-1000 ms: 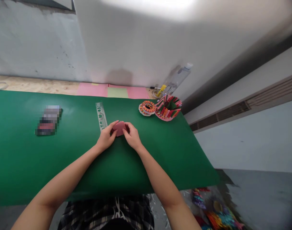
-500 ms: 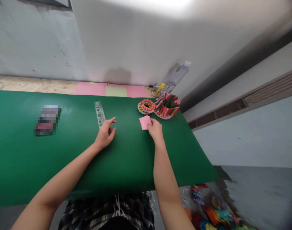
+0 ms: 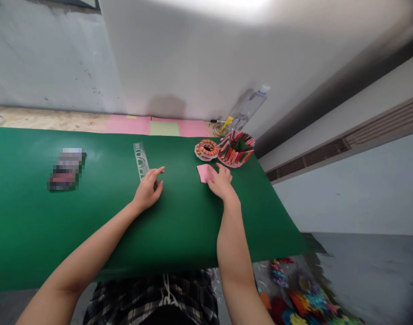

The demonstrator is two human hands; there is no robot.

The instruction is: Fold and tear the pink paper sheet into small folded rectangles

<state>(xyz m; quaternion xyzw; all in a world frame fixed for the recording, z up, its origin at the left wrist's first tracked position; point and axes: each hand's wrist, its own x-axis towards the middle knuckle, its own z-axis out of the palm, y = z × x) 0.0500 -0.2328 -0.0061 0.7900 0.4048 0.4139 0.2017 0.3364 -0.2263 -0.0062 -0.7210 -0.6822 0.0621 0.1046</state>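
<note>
The pink paper (image 3: pixel 202 173), a small squarish piece, is on the table (image 3: pixel 172 234), right of its middle and nearer the far edge than the near one. The right hand (image 3: pixel 221 182) reaches over its right side; blurred digits overlap the paper there and the other fingers are spread, so whether they pinch it or merely touch it I cannot tell. The left hand (image 3: pixel 148 187) is well apart to the left, thumb and forefinger parted with nothing between them. It covers the near end of a clear ruler (image 3: pixel 140 158), which points toward the far edge; contact between the two cannot be made out. Just beyond the paper sit some striped rings (image 3: pixel 206 149), one on another, and beside them, by the far right corner, a round cluster (image 3: pixel 235 156) of upright folded pieces, mostly red, pink and green. Along the far edge, on a bare wooden strip, lie pink sheets (image 3: pixel 128 125) and a pale green sheet (image 3: pixel 164 129), with a yellow item (image 3: pixel 227 123) and a bottle (image 3: pixel 250 108) toward the right corner. A pixelated item (image 3: pixel 67 169) lies on the table's left part, well away from both hands.
</note>
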